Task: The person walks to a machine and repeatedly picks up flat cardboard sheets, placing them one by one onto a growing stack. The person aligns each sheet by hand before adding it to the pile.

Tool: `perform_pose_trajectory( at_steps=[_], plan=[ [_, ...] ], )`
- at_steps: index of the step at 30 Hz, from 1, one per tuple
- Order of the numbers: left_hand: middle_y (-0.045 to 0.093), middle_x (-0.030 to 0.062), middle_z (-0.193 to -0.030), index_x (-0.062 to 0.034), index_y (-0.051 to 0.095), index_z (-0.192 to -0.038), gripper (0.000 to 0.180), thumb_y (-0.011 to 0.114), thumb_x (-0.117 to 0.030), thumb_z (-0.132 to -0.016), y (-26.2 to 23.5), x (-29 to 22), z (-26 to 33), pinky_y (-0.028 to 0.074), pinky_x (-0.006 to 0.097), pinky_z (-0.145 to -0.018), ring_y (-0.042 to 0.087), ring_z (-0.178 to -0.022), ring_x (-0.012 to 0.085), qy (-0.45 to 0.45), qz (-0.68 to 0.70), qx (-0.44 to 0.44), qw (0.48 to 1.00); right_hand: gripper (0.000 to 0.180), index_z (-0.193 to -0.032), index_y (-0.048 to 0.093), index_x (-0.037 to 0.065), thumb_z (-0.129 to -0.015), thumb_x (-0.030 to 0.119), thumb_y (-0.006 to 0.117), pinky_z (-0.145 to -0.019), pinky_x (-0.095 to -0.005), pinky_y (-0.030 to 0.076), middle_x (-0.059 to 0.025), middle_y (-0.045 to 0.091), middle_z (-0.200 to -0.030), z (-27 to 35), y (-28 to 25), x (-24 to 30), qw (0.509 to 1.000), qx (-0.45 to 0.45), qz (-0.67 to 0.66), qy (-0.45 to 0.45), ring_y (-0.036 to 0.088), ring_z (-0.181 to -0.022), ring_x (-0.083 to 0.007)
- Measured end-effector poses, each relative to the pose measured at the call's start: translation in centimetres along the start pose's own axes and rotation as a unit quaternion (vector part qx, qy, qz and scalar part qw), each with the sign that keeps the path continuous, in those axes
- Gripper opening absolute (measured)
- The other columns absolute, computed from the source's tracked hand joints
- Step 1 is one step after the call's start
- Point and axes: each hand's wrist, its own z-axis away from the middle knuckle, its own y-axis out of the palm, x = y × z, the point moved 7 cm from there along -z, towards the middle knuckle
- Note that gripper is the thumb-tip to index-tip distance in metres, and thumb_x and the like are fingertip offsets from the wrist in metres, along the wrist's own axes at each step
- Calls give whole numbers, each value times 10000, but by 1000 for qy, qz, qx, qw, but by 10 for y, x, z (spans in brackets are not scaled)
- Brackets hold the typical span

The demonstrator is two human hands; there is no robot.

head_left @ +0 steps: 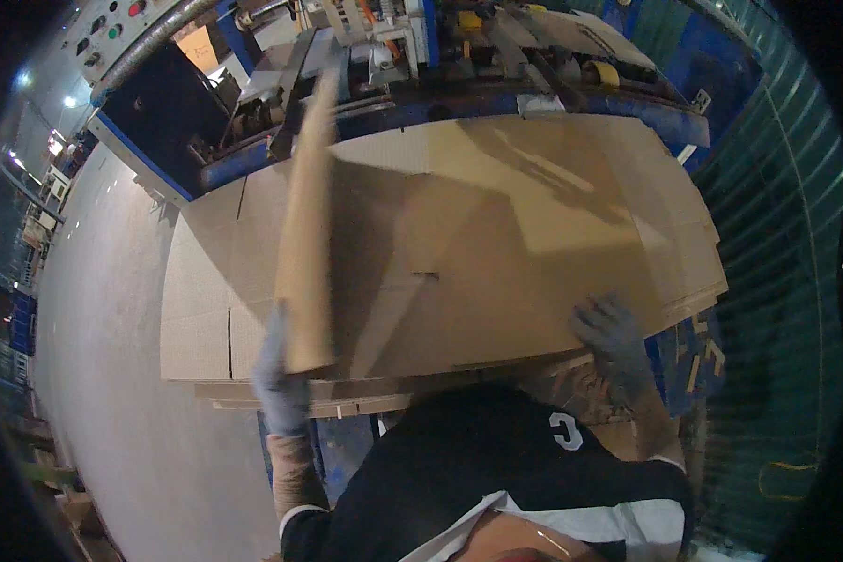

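Head view: gloved left hand [281, 379] grips a raised brown cardboard sheet [311, 225]; right hand [612, 339] lies flat.

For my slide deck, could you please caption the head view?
Gloved left hand lifts a cardboard sheet on edge; right hand rests on the stack.
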Motion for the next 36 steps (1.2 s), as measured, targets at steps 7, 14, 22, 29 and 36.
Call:
perform_pose_trajectory(
  at_steps=[7, 14, 22, 29, 36],
  plan=[
    [495, 156, -1365, -140, 563, -1265, 455, 500, -98, -817, 71, -31, -11, 294, 539, -1082, 462, -1250, 379, 248, -242, 311, 885, 407, -1106, 618, 117, -702, 84, 588, -1054, -537, 347, -109, 621, -1174, -20, 12, 8, 997, 39, 37, -58, 534, -1170, -318],
    [474, 163, -1365, -77, 540, -1275, 414, 575, -71, -863, 48, 2, -33, 344, 466, -1064, 471, -1248, 347, 87, 21, 409, 908, 359, -1181, 597, 86, -855, 234, 578, -1081, -444, 335, -126, 605, -1227, -15, 35, -74, 974, 143, -172, -28, 513, -1206, -317],
    [656, 231, -816, 4, 669, -902, 500, 376, -396, -968, 66, 136, -178, 491, 448, -759, 641, -800, 384, -167, -180, 165, 955, 243, -1012, 659, 76, -886, 202, 493, -762, -410, 513, -154, 627, -919, -98, 70, -293, 910, 111, 263, 302, 622, -893, -302],
    [643, 244, -992, -39, 676, -1045, 434, 447, -389, -927, 86, 128, -176, 479, 472, -835, 614, -947, 418, -115, -251, 112, 955, 290, -1101, 663, 93, -918, 234, 489, -815, -388, 499, -139, 666, -1015, -185, 103, -202, 996, -30, 50, 64, 626, -887, -312],
    [657, 211, -1060, -60, 648, -1147, 436, 527, -403, -906, 79, 107, -173, 499, 452, -817, 639, -933, 398, -108, -255, 90, 957, 279, -1064, 643, 86, -881, 277, 554, -839, -422, 482, -166, 635, -1021, -168, 61, -163, 984, -68, -66, 149, 591, -1000, -343]
  ],
)
